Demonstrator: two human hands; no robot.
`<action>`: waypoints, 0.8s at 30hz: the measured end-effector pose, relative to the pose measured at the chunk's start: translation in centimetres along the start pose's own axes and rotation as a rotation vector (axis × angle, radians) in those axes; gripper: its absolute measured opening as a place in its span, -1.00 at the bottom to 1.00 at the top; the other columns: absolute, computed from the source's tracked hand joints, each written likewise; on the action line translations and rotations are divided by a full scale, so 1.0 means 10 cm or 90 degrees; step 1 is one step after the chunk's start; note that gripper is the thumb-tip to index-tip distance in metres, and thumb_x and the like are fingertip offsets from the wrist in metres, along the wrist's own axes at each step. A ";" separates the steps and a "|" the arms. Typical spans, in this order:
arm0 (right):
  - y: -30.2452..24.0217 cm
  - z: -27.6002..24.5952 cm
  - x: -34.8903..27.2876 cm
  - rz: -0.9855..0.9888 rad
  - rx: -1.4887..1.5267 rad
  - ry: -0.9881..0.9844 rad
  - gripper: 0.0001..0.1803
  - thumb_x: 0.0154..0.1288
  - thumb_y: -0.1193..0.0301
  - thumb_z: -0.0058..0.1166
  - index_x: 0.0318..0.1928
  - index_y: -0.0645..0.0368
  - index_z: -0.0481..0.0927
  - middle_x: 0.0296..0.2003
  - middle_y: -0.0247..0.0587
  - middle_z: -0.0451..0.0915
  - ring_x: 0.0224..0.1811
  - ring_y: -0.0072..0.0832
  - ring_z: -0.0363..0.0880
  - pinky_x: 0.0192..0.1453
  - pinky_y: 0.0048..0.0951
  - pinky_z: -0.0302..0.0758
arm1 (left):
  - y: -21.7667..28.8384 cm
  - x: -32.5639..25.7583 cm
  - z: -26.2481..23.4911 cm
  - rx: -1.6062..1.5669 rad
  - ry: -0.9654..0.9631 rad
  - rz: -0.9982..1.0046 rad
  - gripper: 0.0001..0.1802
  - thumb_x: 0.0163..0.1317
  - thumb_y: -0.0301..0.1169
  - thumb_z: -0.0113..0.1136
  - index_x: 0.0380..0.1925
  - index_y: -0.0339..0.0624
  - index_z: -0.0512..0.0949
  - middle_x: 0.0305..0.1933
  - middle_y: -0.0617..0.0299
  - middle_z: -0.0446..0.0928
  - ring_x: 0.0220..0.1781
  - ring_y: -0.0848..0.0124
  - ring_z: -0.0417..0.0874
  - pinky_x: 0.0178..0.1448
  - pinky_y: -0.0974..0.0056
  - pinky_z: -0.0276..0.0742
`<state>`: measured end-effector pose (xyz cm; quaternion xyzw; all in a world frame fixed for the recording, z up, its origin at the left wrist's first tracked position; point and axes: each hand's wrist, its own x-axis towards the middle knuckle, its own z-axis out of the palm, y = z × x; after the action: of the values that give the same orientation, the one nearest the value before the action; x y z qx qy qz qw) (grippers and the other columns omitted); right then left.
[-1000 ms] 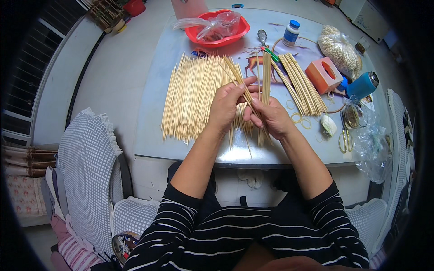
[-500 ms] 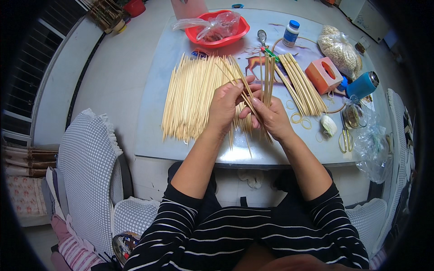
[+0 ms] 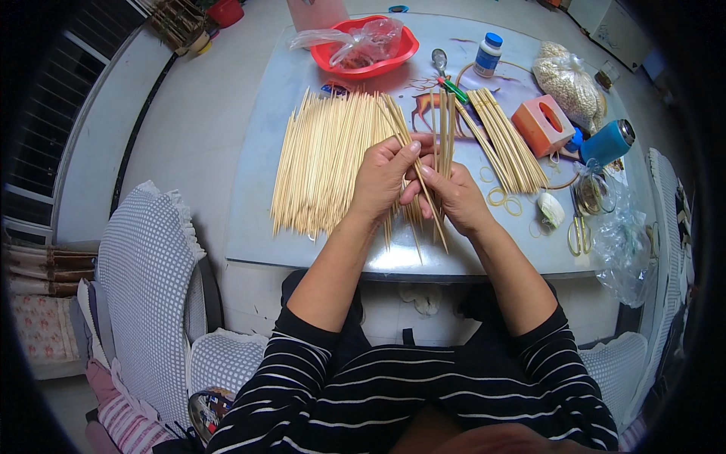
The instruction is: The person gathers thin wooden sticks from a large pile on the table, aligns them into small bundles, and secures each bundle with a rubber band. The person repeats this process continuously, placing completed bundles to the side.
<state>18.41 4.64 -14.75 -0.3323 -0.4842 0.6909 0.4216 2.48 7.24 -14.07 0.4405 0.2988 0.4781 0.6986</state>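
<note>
Two hands (image 3: 384, 178) (image 3: 459, 198) close together, thumbs inward, holding thin sticks (image 3: 443, 121).

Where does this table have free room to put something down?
Left of the big stick pile, a bare strip follows the left edge of the table. Another lies at the near edge, between right forearm and scissors. The right side is crowded: tissue box, flask, clear bag.
</note>
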 end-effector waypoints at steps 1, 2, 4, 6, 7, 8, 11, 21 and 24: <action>0.00 0.00 0.00 0.000 -0.005 0.000 -0.63 0.58 0.14 -0.13 -0.08 0.24 0.47 -0.37 -0.07 0.70 -0.60 -0.60 0.51 -0.46 -0.62 0.48 | -0.01 0.00 0.00 -0.012 0.008 -0.004 -0.60 0.50 -0.30 0.02 0.11 -0.45 0.49 -0.10 0.01 0.66 -0.46 0.49 0.61 -0.43 0.37 0.65; 0.00 0.00 0.00 0.001 -0.009 -0.001 -0.62 0.58 0.14 -0.13 -0.06 0.25 0.47 -0.37 -0.07 0.70 -0.59 -0.59 0.52 -0.45 -0.61 0.48 | -0.02 -0.01 0.01 -0.024 0.015 -0.008 -0.60 0.49 -0.30 0.04 0.11 -0.44 0.51 -0.09 0.02 0.67 -0.32 0.48 0.65 -0.31 0.40 0.65; 0.03 0.00 0.00 0.018 -0.001 -0.003 -0.59 0.59 0.12 -0.16 -0.08 0.26 0.50 -0.38 -0.08 0.70 -0.58 -0.58 0.53 -0.44 -0.60 0.50 | -0.02 -0.02 0.02 -0.033 0.024 -0.016 -0.61 0.49 -0.30 0.05 0.09 -0.43 0.53 -0.07 0.02 0.68 -0.20 0.47 0.69 -0.23 0.44 0.65; 0.03 0.00 0.00 0.039 0.005 -0.012 -0.55 0.59 0.11 -0.18 -0.11 0.29 0.53 -0.38 -0.09 0.70 -0.57 -0.58 0.54 -0.42 -0.59 0.52 | 0.00 -0.03 0.04 -0.027 0.026 -0.024 -0.61 0.49 -0.29 0.05 0.08 -0.43 0.54 -0.06 0.01 0.68 -0.25 0.48 0.69 -0.32 0.45 0.65; 0.01 0.00 0.00 0.052 0.007 -0.021 -0.53 0.59 0.10 -0.19 -0.13 0.30 0.55 -0.38 -0.09 0.70 -0.57 -0.57 0.55 -0.41 -0.59 0.52 | 0.01 -0.04 0.04 -0.035 0.008 -0.026 -0.61 0.48 -0.28 0.06 0.07 -0.43 0.54 -0.05 0.00 0.68 -0.27 0.48 0.70 -0.35 0.46 0.65; 0.00 -0.01 0.00 0.065 0.008 -0.030 -0.51 0.59 0.10 -0.20 -0.14 0.32 0.56 -0.38 -0.09 0.70 -0.56 -0.57 0.56 -0.40 -0.59 0.53 | 0.03 -0.04 0.02 -0.043 -0.011 -0.028 -0.61 0.48 -0.27 0.06 0.06 -0.42 0.55 -0.04 -0.01 0.68 -0.28 0.47 0.70 -0.37 0.46 0.64; -0.03 -0.10 0.01 0.085 0.017 -0.151 -0.52 0.60 0.11 -0.24 -0.12 0.34 0.51 -0.29 0.06 0.70 -0.55 -0.50 0.58 -0.39 -0.53 0.55 | 0.02 -0.04 0.00 -0.028 -0.019 -0.049 -0.61 0.48 -0.26 0.07 0.02 -0.42 0.57 -0.02 -0.04 0.68 -0.29 0.45 0.71 -0.36 0.44 0.66; -0.07 -0.13 -0.01 0.121 0.076 -0.172 -0.48 0.61 0.11 -0.28 -0.15 0.37 0.52 -0.28 0.14 0.70 -0.57 -0.51 0.55 -0.43 -0.55 0.52 | -0.04 -0.01 -0.02 0.055 0.007 -0.034 -0.68 0.45 -0.30 0.12 -0.10 -0.42 0.61 -0.12 -0.04 0.70 -0.23 0.38 0.73 -0.12 0.35 0.69; -0.07 -0.11 -0.01 0.124 0.088 -0.165 -0.46 0.61 0.10 -0.29 -0.17 0.38 0.53 -0.29 0.14 0.70 -0.58 -0.50 0.54 -0.44 -0.55 0.51 | -0.05 -0.01 -0.01 0.076 0.003 0.001 -0.69 0.45 -0.32 0.13 -0.11 -0.42 0.62 -0.14 -0.02 0.70 -0.23 0.40 0.73 -0.13 0.35 0.69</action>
<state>19.61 5.11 -14.47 -0.2556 -0.4515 0.7973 0.3085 2.51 7.09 -14.57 0.4807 0.3281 0.4612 0.6698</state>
